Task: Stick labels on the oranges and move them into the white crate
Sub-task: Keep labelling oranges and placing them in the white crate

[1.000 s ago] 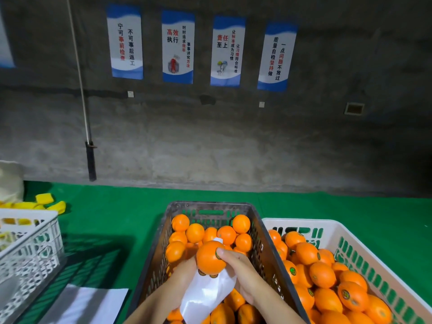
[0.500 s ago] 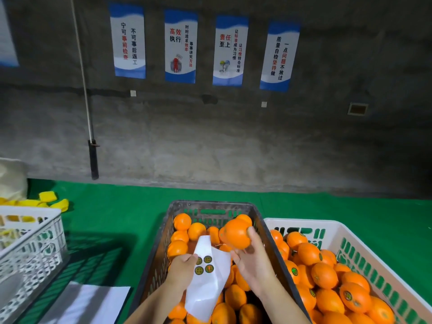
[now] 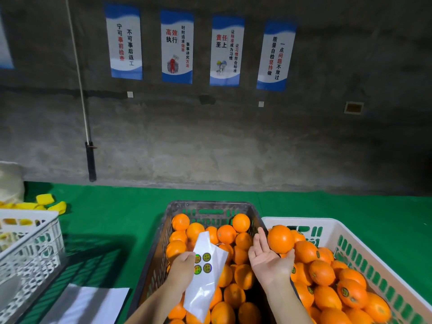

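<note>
Orange sits by the thumb of the spread, palm-up right hand over the white crate, while the left hand pinches the label sheet.

Three crates, two hands, four labels on the sheet

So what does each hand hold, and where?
The left hand pinches the label sheet at its left edge, beside the stickers. The right hand is open, palm up; the orange at its fingertips is not gripped.
</note>
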The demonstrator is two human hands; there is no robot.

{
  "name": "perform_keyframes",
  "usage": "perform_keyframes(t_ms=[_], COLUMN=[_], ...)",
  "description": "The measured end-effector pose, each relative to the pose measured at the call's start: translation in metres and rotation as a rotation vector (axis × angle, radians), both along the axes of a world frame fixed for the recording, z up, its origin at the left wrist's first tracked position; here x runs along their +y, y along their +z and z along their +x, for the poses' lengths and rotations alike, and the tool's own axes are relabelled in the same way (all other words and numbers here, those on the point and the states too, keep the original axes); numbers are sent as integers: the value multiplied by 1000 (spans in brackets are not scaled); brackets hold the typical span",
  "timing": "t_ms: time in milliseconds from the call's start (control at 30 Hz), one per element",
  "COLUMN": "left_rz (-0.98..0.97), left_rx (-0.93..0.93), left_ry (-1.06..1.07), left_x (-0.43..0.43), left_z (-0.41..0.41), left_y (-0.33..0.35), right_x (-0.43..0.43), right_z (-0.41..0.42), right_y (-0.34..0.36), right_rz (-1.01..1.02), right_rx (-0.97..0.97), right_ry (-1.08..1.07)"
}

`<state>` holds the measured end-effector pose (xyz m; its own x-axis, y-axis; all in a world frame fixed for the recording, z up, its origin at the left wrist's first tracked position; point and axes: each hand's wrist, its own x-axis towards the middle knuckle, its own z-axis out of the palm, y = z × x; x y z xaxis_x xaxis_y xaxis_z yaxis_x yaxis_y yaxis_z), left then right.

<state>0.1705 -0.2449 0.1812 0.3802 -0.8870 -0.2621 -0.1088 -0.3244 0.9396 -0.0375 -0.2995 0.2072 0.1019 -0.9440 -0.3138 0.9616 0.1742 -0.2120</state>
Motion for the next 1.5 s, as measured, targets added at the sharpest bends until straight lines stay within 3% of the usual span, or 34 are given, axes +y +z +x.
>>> perform_keyframes(t_ms=[267,367,400,467,533,567,633,733,833,1000,1267,1500], left_rz=[-47,-70,-84,-102,-87,-99,-168,-226,-163,-43,-203,-306], left_rx=[-98,-103,-104,-112,-124,-128,-131,-131,-52,112,-78,-181], left_ry=[-56,-73,-78,-91,-106,-111,-127,-191,-188,-133,-245,-314], left_x=[2,3,3,3,4,4,5,8,7,4,9,14], left_z=[-1,0,1,3,3,2,1,-1,-2,-2,-3,-7], left_y=[0,-2,-3,-4,-2,-1,0,2,1,2,3,10], right_x=[-1,0,3,11,19,22,26,26,26,23,23,28], right_z=[1,2,6,18,31,36,43,46,41,38,40,40], right_y=[-1,1,0,-3,-15,-21,-25,-27,-28,-26,-30,-31], right_rz=[-46,-26,-39,-156,-534,-753,-1053,-1193,-1164,-968,-971,-951], right_rx=[69,265,457,1054,1752,1999,2220,2316,2326,2323,2260,2005], right_ry=[-91,-95,-62,-44,-92,-113,-63,137,279,208,176,231])
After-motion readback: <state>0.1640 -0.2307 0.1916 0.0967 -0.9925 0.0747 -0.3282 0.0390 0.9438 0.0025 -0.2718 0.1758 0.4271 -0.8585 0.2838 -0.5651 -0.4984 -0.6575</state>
